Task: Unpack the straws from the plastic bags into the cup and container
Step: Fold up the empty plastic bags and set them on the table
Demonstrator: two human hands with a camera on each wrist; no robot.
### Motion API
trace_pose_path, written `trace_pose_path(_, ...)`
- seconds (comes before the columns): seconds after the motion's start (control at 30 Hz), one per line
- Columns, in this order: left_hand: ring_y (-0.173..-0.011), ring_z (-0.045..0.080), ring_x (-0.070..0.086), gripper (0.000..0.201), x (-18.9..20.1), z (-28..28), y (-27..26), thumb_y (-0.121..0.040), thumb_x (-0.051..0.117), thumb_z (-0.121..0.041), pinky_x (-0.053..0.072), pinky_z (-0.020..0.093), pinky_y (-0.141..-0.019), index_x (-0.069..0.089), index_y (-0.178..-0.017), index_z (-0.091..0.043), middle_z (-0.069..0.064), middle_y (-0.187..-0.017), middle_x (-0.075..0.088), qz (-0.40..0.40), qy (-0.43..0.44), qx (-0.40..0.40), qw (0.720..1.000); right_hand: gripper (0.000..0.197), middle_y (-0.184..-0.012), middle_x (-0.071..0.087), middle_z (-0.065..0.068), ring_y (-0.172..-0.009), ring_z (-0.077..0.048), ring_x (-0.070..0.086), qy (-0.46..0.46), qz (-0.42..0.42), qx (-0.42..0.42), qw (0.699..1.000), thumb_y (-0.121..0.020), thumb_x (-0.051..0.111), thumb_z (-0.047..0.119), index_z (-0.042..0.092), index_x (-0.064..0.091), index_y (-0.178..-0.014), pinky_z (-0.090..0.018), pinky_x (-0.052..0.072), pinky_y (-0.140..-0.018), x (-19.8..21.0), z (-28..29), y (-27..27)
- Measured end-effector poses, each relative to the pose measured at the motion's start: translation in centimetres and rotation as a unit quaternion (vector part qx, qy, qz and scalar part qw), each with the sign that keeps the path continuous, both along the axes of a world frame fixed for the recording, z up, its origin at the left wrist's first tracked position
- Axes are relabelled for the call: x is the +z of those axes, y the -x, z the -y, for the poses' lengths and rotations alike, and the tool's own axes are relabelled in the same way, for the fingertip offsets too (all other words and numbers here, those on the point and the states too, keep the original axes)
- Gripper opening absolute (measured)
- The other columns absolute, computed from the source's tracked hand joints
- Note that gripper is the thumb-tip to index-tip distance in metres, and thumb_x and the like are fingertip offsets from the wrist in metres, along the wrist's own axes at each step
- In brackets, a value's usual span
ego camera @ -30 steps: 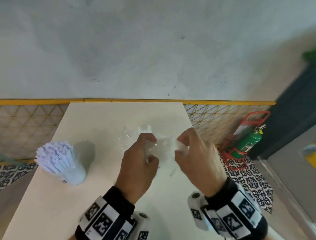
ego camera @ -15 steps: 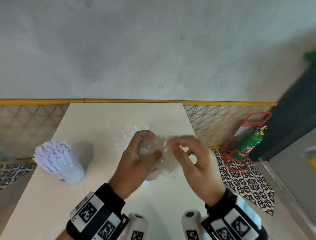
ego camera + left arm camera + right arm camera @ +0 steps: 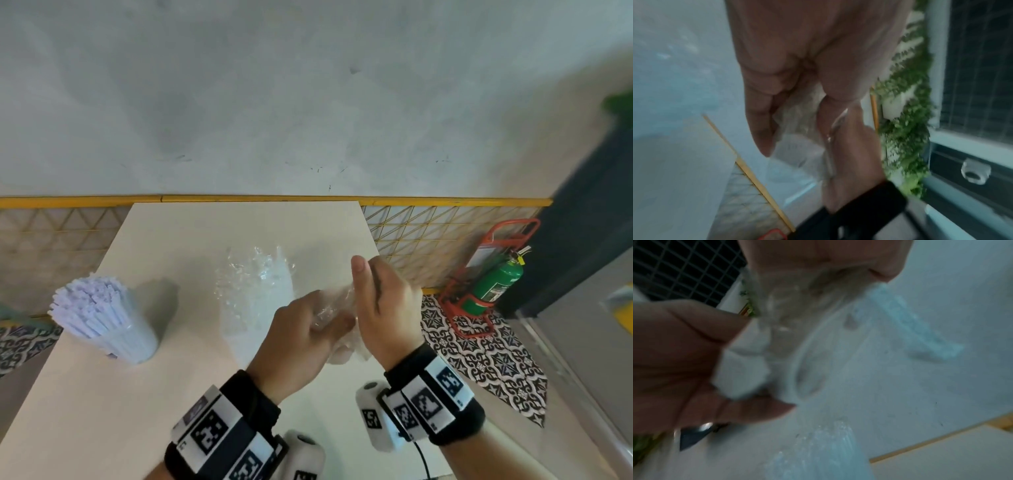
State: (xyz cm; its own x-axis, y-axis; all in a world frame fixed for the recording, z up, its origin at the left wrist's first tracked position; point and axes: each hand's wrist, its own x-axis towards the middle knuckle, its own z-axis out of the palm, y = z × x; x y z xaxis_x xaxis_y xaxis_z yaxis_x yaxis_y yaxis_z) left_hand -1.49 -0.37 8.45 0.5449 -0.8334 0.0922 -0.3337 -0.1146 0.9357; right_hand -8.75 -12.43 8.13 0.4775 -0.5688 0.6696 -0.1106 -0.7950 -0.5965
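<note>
Landmark: the cup (image 3: 118, 337) full of pale straws (image 3: 89, 301) stands at the left edge of the tabletop (image 3: 102, 394); every place below is read from it.
Cup risk: the straws fan out over the rim and lean left, so the load looks top-heavy; a knock from a forearm could tip it off the near edge.
Loose bag: an empty-looking clear plastic bag (image 3: 255, 284) lies flat to the right of the cup, well apart from it; it is light, so a sweep of the hands could slide it off the tabletop.
Left hand: the left hand (image 3: 301, 339), further right of the cup, has its fingers curled round a crumpled clear bag (image 3: 334, 308).
Held bag: it is bunched between both hands above the tabletop; whether any straws are left inside cannot be told, and squeezing could bend them.
Right hand: the right hand (image 3: 383, 305), farthest from the cup, presses the same bag with thumb up and fingers wrapped round the film.
Container: not in view in any frame.
</note>
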Motion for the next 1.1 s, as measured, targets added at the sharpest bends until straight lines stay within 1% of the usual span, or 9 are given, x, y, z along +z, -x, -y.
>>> trace_pose_path(0.2, -0.054, 0.011, 0.039, 0.032, -0.2, 1.9, 0.5, -0.089, 0.068, -0.023, 0.032, 0.023, -0.054, 0.056, -0.06, -0.015, -0.009, -0.053, 0.048, -0.031, 0.008, -0.02, 0.999, 0.053, -0.043, 0.029, 0.01, -0.044, -0.022, 0.035, -0.023, -0.013, 0.017, 1.0, -0.102, 0.032, 0.039, 0.018, 0.033, -0.053, -0.02, 0.019, -0.04, 0.1, 2.4, 0.5)
trace_pose_path(0.33, -0.059, 0.013, 0.048, 0.026, -0.6, 3.2, 1.2, -0.087, 0.066, -0.028, 0.038, 0.032, -0.059, 0.063, -0.07, -0.008, 0.013, -0.063, 0.06, -0.049, 0.007, -0.038, 0.998, 0.061, -0.037, 0.03, 0.005, -0.041, -0.013, 0.03, -0.132, -0.134, 0.033, 0.982, -0.098, 0.033, 0.051, 0.018, 0.025, -0.047, -0.026, 0.028, -0.046, -0.5, 4.0, 0.6)
trace_pose_path(0.43, -0.061, 0.011, 0.054, 0.022, -1.6, 3.4, 0.9, -0.087, 0.068, -0.027, 0.044, 0.033, -0.062, 0.066, -0.073, -0.01, 0.001, -0.063, 0.063, -0.068, -0.013, -0.027, 0.997, 0.056, -0.057, 0.049, 0.008, -0.057, -0.011, 0.046, -0.224, -0.139, 0.119, 0.957, -0.091, 0.037, 0.064, 0.017, 0.048, -0.061, -0.034, 0.04, -0.06, -1.0, 5.1, 1.6)
trace_pose_path(0.5, -0.064, 0.015, 0.057, 0.021, -2.4, 3.4, 0.6, -0.084, 0.068, -0.03, 0.048, 0.038, -0.065, 0.069, -0.077, -0.011, 0.007, -0.069, 0.067, -0.09, -0.006, 0.013, 0.996, 0.04, -0.097, 0.066, 0.007, -0.089, -0.009, 0.063, -0.321, -0.106, 0.183, 0.923, -0.087, 0.05, 0.06, 0.025, 0.064, -0.1, -0.023, 0.049, -0.078, -1.8, 6.1, 2.9)
trace_pose_path(0.57, -0.069, 0.018, 0.063, 0.011, -2.7, 3.3, 0.7, -0.088, 0.068, -0.02, 0.05, 0.037, -0.07, 0.072, -0.082, -0.01, 0.012, -0.079, 0.072, -0.15, 0.031, 0.064, 0.986, 0.065, -0.126, 0.062, 0.0, -0.113, -0.01, 0.061, -0.456, -0.092, 0.244, 0.851, -0.078, 0.071, 0.053, 0.022, 0.053, -0.132, -0.025, 0.051, -0.089, -2.9, 6.3, 4.6)
trace_pose_path(0.7, -0.09, 0.016, 0.069, 0.022, -3.4, 3.7, 1.5, -0.084, 0.071, -0.026, 0.053, 0.029, -0.08, 0.07, -0.1, -0.012, 0.006, -0.098, 0.072, -0.223, 0.061, 0.089, 0.969, 0.059, -0.123, 0.066, -0.018, -0.113, -0.03, 0.064, -0.587, -0.009, 0.319, 0.744, -0.082, 0.077, 0.033, 0.004, 0.057, -0.129, -0.042, 0.053, -0.092, -5.1, 3.7, 5.9)
trace_pose_path(0.77, -0.095, 0.016, 0.069, 0.028, -3.6, 3.6, 1.5, -0.079, 0.069, -0.034, 0.053, 0.029, -0.084, 0.07, -0.1, -0.016, 0.006, -0.099, 0.07, -0.207, 0.057, 0.078, 0.974, 0.038, -0.121, 0.065, -0.025, -0.111, -0.036, 0.064, -0.577, 0.04, 0.297, 0.76, -0.094, 0.065, 0.017, -0.002, 0.058, -0.126, -0.046, 0.053, -0.093, -5.1, 2.8, 5.8)
trace_pose_path(0.9, -0.091, 0.01, 0.064, 0.029, -2.9, 3.0, 0.4, -0.072, 0.073, -0.036, 0.052, 0.025, -0.079, 0.06, -0.096, -0.026, -0.007, -0.093, 0.067, -0.153, 0.001, 0.001, 0.988, 0.014, -0.085, 0.073, -0.014, -0.079, -0.022, 0.069, -0.38, -0.098, 0.205, 0.897, -0.092, 0.066, 0.021, 0.009, 0.071, -0.098, -0.041, 0.054, -0.07, -5.7, 4.2, 5.7)
trace_pose_path(1.1, -0.074, 0.001, 0.061, 0.049, -2.2, 2.9, -1.4, -0.067, 0.086, -0.037, 0.045, 0.009, -0.064, 0.058, -0.107, -0.036, -0.013, -0.079, 0.064, -0.045, -0.116, -0.051, 0.991, 0.015, -0.073, 0.063, 0.009, -0.065, -0.005, 0.057, -0.136, -0.305, 0.244, 0.91, -0.091, 0.068, 0.029, 0.017, 0.062, -0.085, -0.017, 0.042, -0.059, -3.2, 6.7, 6.4)
